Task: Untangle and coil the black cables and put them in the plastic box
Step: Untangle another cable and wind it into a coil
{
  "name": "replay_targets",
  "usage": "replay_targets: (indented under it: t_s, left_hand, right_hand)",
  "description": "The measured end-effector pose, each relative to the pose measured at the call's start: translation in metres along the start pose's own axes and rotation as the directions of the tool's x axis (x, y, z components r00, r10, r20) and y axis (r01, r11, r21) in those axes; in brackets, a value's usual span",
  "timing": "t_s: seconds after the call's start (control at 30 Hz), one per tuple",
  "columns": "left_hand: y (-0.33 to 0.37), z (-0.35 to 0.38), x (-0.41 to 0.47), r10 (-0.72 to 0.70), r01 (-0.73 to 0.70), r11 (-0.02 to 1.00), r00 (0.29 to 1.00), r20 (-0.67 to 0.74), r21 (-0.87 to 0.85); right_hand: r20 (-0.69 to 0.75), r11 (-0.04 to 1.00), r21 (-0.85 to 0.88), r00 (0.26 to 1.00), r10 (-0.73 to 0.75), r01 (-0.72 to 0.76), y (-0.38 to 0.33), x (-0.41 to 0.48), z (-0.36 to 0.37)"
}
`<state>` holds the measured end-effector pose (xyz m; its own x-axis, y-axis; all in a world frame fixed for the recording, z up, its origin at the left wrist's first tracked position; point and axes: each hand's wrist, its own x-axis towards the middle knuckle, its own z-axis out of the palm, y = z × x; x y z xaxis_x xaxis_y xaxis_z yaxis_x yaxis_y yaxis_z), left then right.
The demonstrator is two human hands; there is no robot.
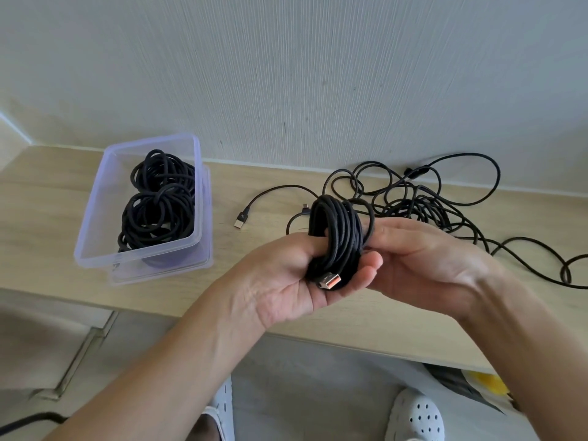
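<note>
Black braided cable, wound into an upright coil (334, 230), is held between both hands above the front of the bench (47, 202). The left hand (286, 281) cups it from below, fingers curled round the strands and thumb tucked in; the right hand (423, 259) grips its right side. A USB plug (329, 281) with an orange tongue pokes out below. The plastic box (94, 198), already holding two coils (159, 202), sits to the left, long axis running away from the person; the left hand is nearer. A tangle (413, 198) of cables lies behind the right hand. No writing is legible; a mark on a loose plug (239, 221) is too small to read
</note>
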<state>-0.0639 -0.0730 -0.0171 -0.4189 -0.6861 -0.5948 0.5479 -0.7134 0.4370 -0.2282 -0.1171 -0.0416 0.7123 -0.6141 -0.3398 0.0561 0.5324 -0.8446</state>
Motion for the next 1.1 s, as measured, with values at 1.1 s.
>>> replay_targets:
  t_s: [1.1]
  left_hand:
    - [0.011, -0.018, 0.02, 0.268, -0.448, 0.852, 0.816, -0.512, -0.269]
  right_hand:
    - [-0.574, 0.924, -0.38, 0.795, -0.196, -0.047, 0.017, 0.004, 0.041]
